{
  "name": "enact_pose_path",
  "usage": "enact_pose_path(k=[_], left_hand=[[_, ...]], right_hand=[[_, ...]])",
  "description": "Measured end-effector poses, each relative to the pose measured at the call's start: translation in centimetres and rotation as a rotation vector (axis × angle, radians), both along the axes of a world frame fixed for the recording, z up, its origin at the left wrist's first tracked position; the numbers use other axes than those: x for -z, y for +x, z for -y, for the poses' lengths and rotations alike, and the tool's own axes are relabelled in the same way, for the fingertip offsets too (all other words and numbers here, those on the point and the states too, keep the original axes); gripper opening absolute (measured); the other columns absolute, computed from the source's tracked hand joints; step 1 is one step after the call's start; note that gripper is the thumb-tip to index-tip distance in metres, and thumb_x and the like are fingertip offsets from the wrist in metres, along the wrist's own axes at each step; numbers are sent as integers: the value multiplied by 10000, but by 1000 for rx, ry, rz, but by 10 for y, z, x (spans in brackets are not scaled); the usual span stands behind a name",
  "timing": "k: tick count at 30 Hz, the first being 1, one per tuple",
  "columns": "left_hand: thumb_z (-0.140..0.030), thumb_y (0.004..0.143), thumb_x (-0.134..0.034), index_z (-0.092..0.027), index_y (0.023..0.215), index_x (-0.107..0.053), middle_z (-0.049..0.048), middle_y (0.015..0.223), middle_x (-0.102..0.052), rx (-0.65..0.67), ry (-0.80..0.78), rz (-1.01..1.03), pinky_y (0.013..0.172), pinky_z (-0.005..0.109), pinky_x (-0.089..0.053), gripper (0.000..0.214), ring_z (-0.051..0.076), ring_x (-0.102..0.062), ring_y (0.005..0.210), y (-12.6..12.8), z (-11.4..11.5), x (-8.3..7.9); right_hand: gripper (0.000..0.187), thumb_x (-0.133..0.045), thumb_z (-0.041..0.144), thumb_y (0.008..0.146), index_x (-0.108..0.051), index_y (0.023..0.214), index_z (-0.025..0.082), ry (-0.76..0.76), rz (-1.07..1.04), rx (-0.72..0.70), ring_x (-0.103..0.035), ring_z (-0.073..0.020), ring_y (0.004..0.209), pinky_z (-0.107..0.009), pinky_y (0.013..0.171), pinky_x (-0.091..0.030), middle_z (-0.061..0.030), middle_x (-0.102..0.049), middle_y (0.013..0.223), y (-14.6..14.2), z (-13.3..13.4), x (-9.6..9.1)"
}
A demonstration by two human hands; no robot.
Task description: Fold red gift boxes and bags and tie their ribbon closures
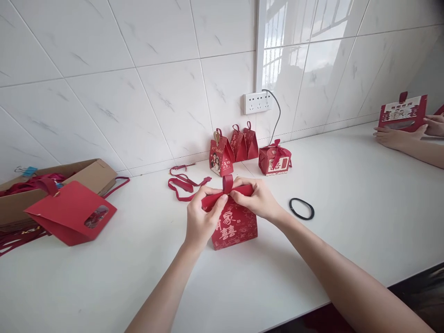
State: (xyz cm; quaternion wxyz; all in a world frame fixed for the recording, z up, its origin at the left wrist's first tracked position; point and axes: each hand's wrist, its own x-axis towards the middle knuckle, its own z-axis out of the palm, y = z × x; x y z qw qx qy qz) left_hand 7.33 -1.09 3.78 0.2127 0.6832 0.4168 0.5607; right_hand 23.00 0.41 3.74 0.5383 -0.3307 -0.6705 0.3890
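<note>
A small red gift box (235, 227) with white characters stands on the white counter (347, 199) in front of me. Across its top lies a red ribbon (227, 185), with a loop standing up in the middle. My left hand (201, 217) pinches the ribbon's left part on top of the box. My right hand (256, 199) pinches the right part. Both hands are closed on the ribbon, and their fingertips almost meet at the loop.
Several finished red boxes (222, 157) and a ribboned one (274, 159) stand by the tiled wall under a socket (256, 102). Loose ribbons (183, 182), a black band (301, 208), flat red card (71, 212) and a cardboard box (86, 173) lie around. Another person's hands (398, 136) hold a box at far right.
</note>
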Motion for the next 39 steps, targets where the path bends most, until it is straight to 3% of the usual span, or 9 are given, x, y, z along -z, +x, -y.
enact_pose_path(k=[9,15,23,28,31,35,37,39], left_hand=[[-257,773,-585,-201,747,-553,-6,738,-631,-55,56,17,661,247,-492,70,142,-610,722,4,1,3],[-274,771,-586,-202,749,-550,-3,734,-632,-67,43,9,648,257,-492,83,149,-611,709,4,2,2],[-270,774,-584,-200,743,-544,-1,727,-624,-82,45,16,654,256,-496,87,146,-608,703,8,2,1],[-306,794,-571,-198,816,-538,23,806,-636,-68,42,34,688,270,-508,115,160,-625,758,7,3,10],[-343,792,-577,-208,986,-518,36,859,-653,51,-59,11,659,279,-519,244,169,-640,744,-4,-1,20],[-348,718,-663,-219,1044,-569,55,955,-689,359,-288,-136,715,317,-541,362,223,-661,864,-29,-11,25],[-333,654,-720,-222,995,-627,60,964,-699,485,-422,-203,716,339,-548,371,246,-664,874,-39,-15,24],[-321,615,-746,-217,972,-652,65,964,-702,559,-528,-228,728,368,-545,383,261,-663,870,-43,-17,24]], right_hand=[[73,-573,225,746,-629,728,181,54,75,76,-553,-123,635,-224,569,-432,2,-621,714,0,2,-1],[98,-595,270,762,-639,755,183,29,75,58,-576,-132,671,-234,598,-445,-6,-634,764,1,3,-2],[84,-573,215,757,-630,703,185,111,125,70,-551,-124,650,-238,600,-433,2,-616,722,3,2,-5],[90,-569,221,768,-622,707,183,126,152,78,-548,-131,670,-248,619,-438,-2,-601,726,4,5,-6],[129,-615,276,764,-615,863,193,27,113,-10,-590,-143,689,-257,611,-473,-13,-625,812,9,4,-2],[682,-745,267,657,-423,1258,274,-63,123,-223,-650,-193,846,-319,707,-535,-27,-634,1037,26,-1,1],[673,-776,237,610,-486,1218,245,-129,250,-286,-650,-222,875,-328,690,-548,-41,-652,1017,35,-5,2],[536,-780,216,596,-581,1093,203,-224,393,-346,-648,-240,874,-337,679,-552,-55,-671,981,39,-8,3]])
